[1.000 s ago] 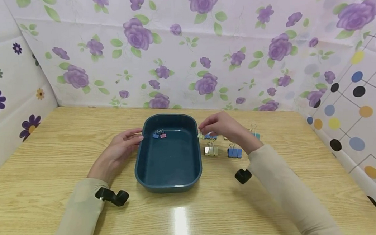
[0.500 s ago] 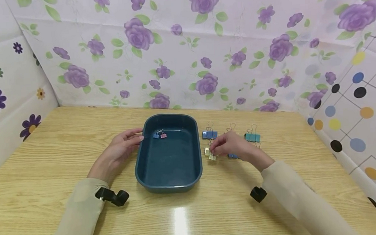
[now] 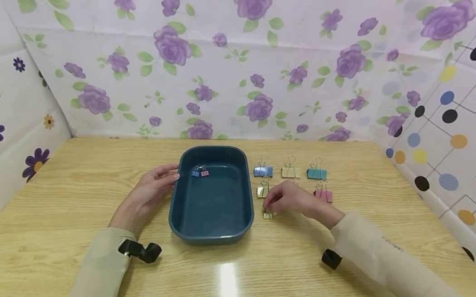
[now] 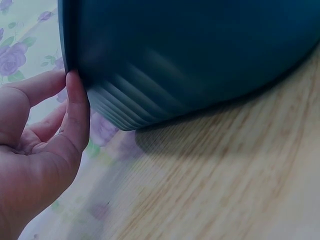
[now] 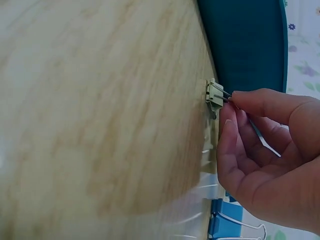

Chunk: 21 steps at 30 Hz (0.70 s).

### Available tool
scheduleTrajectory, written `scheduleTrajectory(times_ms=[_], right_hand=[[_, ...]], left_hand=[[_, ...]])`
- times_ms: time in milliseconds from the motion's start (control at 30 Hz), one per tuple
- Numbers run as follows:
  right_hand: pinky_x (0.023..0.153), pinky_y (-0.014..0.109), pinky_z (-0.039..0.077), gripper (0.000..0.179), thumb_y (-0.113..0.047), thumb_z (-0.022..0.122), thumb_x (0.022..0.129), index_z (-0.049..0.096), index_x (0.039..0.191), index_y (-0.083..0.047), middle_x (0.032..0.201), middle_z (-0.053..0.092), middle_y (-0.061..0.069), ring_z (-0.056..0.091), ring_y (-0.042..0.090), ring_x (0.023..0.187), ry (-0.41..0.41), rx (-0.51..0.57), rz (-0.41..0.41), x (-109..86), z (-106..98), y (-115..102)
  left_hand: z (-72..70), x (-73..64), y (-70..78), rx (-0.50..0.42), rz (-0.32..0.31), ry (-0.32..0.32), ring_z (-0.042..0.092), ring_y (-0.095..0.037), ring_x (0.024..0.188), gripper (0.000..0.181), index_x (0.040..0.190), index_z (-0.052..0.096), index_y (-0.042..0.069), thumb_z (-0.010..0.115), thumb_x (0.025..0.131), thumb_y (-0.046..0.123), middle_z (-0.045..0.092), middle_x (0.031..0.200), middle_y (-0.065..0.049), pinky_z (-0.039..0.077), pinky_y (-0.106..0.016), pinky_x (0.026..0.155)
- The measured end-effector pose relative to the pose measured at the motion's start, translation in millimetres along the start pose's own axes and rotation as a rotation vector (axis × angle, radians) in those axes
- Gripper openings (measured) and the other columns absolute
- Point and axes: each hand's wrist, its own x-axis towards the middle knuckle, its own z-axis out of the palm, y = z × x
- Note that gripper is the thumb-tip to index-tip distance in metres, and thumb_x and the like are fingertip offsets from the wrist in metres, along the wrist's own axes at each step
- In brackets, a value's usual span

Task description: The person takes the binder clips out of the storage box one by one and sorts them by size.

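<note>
My right hand [image 3: 292, 199] pinches a small pale-yellow binder clip [image 3: 268, 215] by its wire handle, at the table just right of the dark teal tray [image 3: 212, 236]. In the right wrist view the small clip [image 5: 215, 95] hangs at the fingertips, its body beyond them. My left hand [image 3: 148, 190] holds the tray's left rim between thumb and fingers, seen closer in the left wrist view with the tray wall [image 4: 200, 55]. Inside the tray, near its far left corner, a small blue clip [image 3: 196, 173] and a small pink clip [image 3: 204, 173] lie side by side.
Larger binder clips stand right of the tray: blue [image 3: 263, 171], yellow [image 3: 290, 172] and teal [image 3: 317, 174] behind, another yellow [image 3: 262, 192] and a pink one [image 3: 323, 195] nearer. My right hand hides part of that nearer row. Flowered cloth [image 3: 217, 77] hangs behind the table.
My right hand, with the small yellow clip, has come from beside the tray's right rim toward the table's near side, uncovering the larger clips behind. My left hand stays on the tray.
</note>
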Motion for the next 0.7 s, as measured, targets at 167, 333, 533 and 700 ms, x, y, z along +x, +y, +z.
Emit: scheduleTrajectory(times_ms=[167, 333, 533, 700], right_hand=[[0.064, 0.028, 0.049, 0.004, 0.001, 0.069, 0.085, 0.072, 0.089, 0.000, 0.083, 0.069, 0.005, 0.057, 0.014, 0.071, 0.000, 0.017, 0.009, -0.2, 3, 0], [0.064, 0.029, 0.049, 0.006, 0.000, 0.068, 0.087, 0.071, 0.092, 0.002, 0.084, 0.069, 0.007, 0.058, 0.016, 0.071, -0.002, 0.030, 0.005, -0.7, 3, 1], [0.065, 0.030, 0.049, 0.011, -0.005, 0.068, 0.088, 0.071, 0.097, 0.000, 0.086, 0.070, 0.004, 0.059, 0.016, 0.075, 0.029, -0.003, 0.016, -2.7, -2, -3], [0.077, 0.042, 0.053, 0.017, -0.009, 0.066, 0.092, 0.071, 0.105, 0.000, 0.098, 0.070, 0.010, 0.063, 0.026, 0.090, 0.076, -0.004, 0.024, -3.3, -17, -21]], left_hand=[[-1.3, -0.5, -0.7, 0.001, 0.000, -0.002, 0.060, -0.008, 0.095, 0.056, 0.144, 0.033, -0.006, 0.058, 0.098, 0.012, 0.062, 0.108, 0.000, 0.049, -0.020, 0.087], [-0.2, -0.4, -0.6, -0.012, 0.002, -0.003, 0.060, -0.008, 0.094, 0.056, 0.144, 0.033, -0.007, 0.058, 0.098, 0.011, 0.062, 0.108, 0.000, 0.049, -0.020, 0.085], [0.0, -0.2, -0.6, -0.010, 0.006, -0.013, 0.060, -0.008, 0.095, 0.055, 0.144, 0.033, -0.007, 0.058, 0.098, 0.011, 0.062, 0.108, 0.000, 0.049, -0.020, 0.085], [-0.7, -0.3, -0.3, -0.014, 0.015, -0.015, 0.061, -0.007, 0.092, 0.056, 0.143, 0.032, -0.009, 0.058, 0.098, 0.009, 0.063, 0.105, 0.001, 0.050, -0.020, 0.082]])
